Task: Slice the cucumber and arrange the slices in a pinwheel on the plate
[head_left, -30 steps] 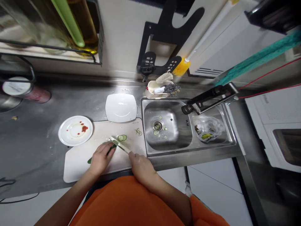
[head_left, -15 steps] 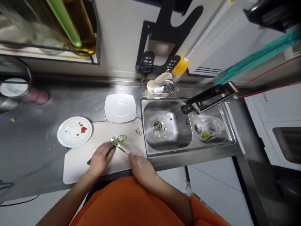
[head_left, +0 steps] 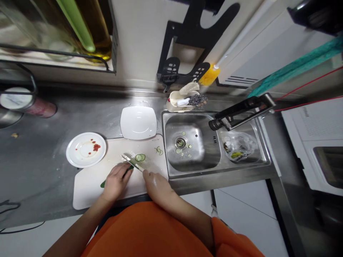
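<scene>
My left hand (head_left: 116,181) is closed over a dark green cucumber (head_left: 103,184), whose two ends show on either side of the fingers. It lies on the white cutting board (head_left: 87,189). In my right hand (head_left: 156,185) is a knife (head_left: 131,161), gripped by its handle, with the blade slanting up and left across the board, close to the cucumber's cut end. Just past the blade lie a few round cucumber slices (head_left: 140,157). Thin green peel strips (head_left: 158,150) rest near the board's right edge.
A white square plate (head_left: 138,123) overlaps the board's far edge. At left stands a round plate (head_left: 72,151) with red sauce spots. The steel sink (head_left: 193,167) on the right holds cucumber slices; a clear plastic bag (head_left: 241,144) sits in the smaller basin under the faucet (head_left: 235,110).
My right hand and the knife have shifted slightly left, and the blade now reaches farther past the cucumber's cut end. My left hand keeps its hold. The whole view has moved a little.
</scene>
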The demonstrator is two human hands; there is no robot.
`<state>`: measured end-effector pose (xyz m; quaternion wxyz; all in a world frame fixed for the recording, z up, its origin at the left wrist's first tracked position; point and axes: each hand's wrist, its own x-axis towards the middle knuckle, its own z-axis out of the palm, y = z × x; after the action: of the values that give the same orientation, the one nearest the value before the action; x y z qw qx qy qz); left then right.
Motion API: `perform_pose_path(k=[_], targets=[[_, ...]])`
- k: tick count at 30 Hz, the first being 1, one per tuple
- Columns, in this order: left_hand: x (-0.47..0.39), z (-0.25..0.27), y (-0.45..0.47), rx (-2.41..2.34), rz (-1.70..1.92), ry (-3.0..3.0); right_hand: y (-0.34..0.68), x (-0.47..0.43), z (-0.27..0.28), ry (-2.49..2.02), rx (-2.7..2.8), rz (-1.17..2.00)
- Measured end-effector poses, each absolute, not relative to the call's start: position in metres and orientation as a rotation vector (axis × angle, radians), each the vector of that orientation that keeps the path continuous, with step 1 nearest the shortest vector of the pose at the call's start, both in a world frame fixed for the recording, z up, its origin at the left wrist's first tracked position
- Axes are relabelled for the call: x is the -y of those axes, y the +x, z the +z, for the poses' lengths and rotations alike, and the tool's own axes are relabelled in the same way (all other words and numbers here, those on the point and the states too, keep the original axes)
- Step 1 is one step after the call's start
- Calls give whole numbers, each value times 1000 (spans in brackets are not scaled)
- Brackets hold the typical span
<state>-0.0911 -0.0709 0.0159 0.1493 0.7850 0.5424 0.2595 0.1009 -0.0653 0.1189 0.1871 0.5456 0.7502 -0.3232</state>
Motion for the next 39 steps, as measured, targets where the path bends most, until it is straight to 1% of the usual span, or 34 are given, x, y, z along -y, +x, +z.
perform_pose_path(k=[9,14,20,28,39], targets=[[71,16,-92,-1563,718,2238,83,54,93,1520,-2162,-918],[72,16,-92,-1563,696,2214,84,53,89,1532,-2144,-952],[73,14,-94,-1535,697,2184,100,60,93,1573,-2034,-1023],[72,15,-95,-1519,699,2188,108,69,113,1615,-2037,-917],[71,16,-93,-1556,732,2252,110,81,129,1593,-2019,-937]])
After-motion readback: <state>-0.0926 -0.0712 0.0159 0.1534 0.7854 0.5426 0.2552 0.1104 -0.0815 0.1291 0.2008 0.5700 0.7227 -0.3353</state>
